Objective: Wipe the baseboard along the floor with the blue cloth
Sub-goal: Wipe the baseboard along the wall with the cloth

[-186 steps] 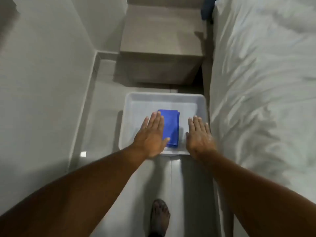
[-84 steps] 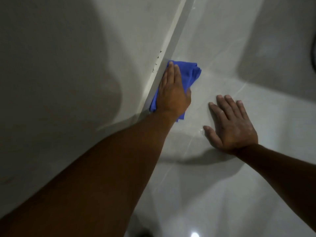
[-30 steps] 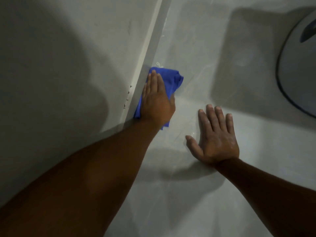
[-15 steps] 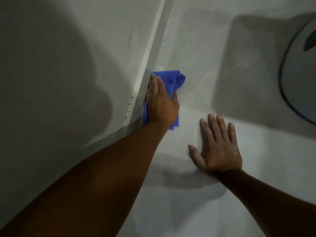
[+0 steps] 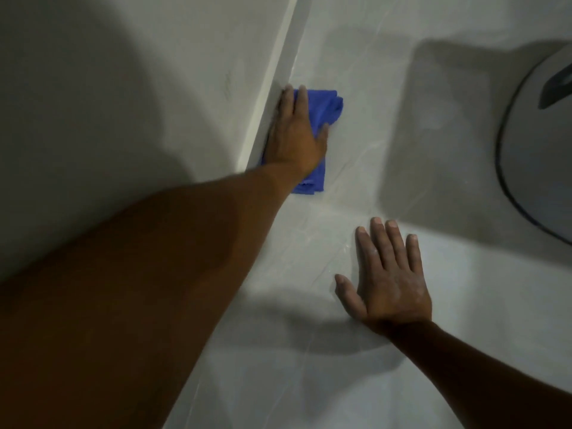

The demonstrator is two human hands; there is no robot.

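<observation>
A pale baseboard (image 5: 286,44) runs diagonally from the top middle down to the left, where the wall meets the tiled floor. My left hand (image 5: 295,134) presses the folded blue cloth (image 5: 325,108) against the baseboard, fingers flat and pointing up along it. Part of the cloth sticks out past my fingertips and below my wrist. My right hand (image 5: 388,277) lies flat on the floor to the lower right, fingers apart, holding nothing.
The grey wall (image 5: 123,88) fills the left side. A white tray (image 5: 538,150) with a dark rim sits on the floor at the right edge, casting a shadow toward the middle. Glossy tiles (image 5: 340,382) fill the lower part of the view.
My left hand has slid the cloth a little farther up along the baseboard. My right hand stays planted flat on the floor.
</observation>
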